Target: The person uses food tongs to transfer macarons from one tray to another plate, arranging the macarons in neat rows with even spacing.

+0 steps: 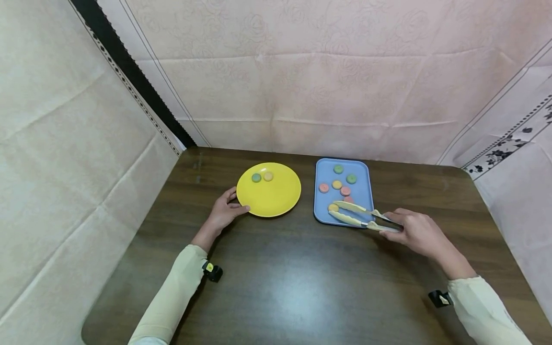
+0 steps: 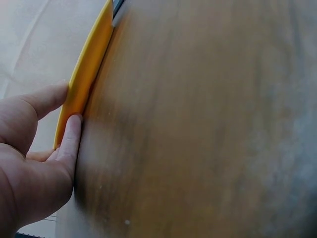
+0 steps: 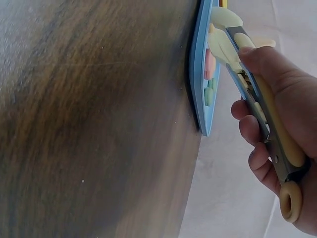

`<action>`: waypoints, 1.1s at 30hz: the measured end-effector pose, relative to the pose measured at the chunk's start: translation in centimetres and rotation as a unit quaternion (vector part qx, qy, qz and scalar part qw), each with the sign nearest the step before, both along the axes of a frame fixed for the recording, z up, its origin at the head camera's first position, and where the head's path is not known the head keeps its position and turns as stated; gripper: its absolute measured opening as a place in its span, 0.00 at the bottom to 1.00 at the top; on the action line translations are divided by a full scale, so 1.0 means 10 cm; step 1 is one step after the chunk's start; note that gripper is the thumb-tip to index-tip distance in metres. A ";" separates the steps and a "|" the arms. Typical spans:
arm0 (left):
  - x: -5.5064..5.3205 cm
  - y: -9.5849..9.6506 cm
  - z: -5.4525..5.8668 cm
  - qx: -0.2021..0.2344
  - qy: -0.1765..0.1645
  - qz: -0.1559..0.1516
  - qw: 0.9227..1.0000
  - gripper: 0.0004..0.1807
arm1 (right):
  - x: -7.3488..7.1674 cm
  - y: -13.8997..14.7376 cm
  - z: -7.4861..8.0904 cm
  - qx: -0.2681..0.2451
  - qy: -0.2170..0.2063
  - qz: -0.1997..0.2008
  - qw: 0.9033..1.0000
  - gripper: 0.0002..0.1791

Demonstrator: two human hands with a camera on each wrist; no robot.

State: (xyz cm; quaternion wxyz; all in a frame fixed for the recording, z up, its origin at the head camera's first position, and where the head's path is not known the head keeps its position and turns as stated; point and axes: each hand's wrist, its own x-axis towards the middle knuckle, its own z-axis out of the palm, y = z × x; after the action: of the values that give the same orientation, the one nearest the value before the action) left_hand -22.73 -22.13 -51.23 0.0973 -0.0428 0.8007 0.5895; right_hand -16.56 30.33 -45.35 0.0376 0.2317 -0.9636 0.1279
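My left hand (image 1: 225,209) holds the left edge of a yellow plate (image 1: 276,203), thumb and fingers spread along the rim. On that plate lie a green macaron (image 1: 256,178) and a cream-yellow macaron (image 1: 268,176). In my right hand (image 1: 416,232) I grip a pair of tongs (image 3: 270,116) with pale yellow ends and handles. Their tips reach over a blue tray (image 1: 320,167), one on each side of a yellow macaron (image 1: 333,207) near the tray's left front. The tongs partly hide a pink macaron (image 1: 348,199).
Elsewhere on the tray are green macarons (image 1: 351,178), pink macarons (image 1: 324,188) and another yellow macaron (image 1: 337,184). Plate and tray stand side by side, a narrow gap between them, toward the far edge of the dark wooden table (image 1: 276,268). Pale patterned cloth (image 1: 302,86) hangs behind.
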 end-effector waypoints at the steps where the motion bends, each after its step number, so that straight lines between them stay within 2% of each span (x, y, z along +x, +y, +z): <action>1: 0.00 0.00 0.00 0.000 0.001 0.000 1.000 0.47 | 0.00 0.00 -0.01 -0.001 0.000 0.000 1.000 0.27; 12: 0.00 0.00 -0.01 0.004 -0.003 0.004 1.000 0.47 | 0.01 0.02 -0.05 -0.009 -0.010 -0.012 1.000 0.29; 18: -0.01 0.01 -0.01 0.005 -0.004 0.005 1.000 0.47 | 0.00 0.02 -0.07 -0.020 0.009 -0.006 1.000 0.27; 26: -0.01 0.00 -0.01 0.006 -0.002 0.005 1.000 0.47 | -0.10 -0.03 -0.04 -0.034 0.028 0.002 0.999 0.26; 33: 0.00 0.00 0.00 0.003 -0.003 0.002 1.000 0.47 | -0.23 -0.16 0.06 -0.054 0.017 0.004 0.998 0.26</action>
State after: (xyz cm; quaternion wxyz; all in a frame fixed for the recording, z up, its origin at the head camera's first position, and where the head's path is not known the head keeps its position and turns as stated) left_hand -22.75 -22.11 -51.23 0.0983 -0.0458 0.7983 0.5924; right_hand -18.82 28.74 -44.80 0.0658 0.2358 -0.9535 0.1760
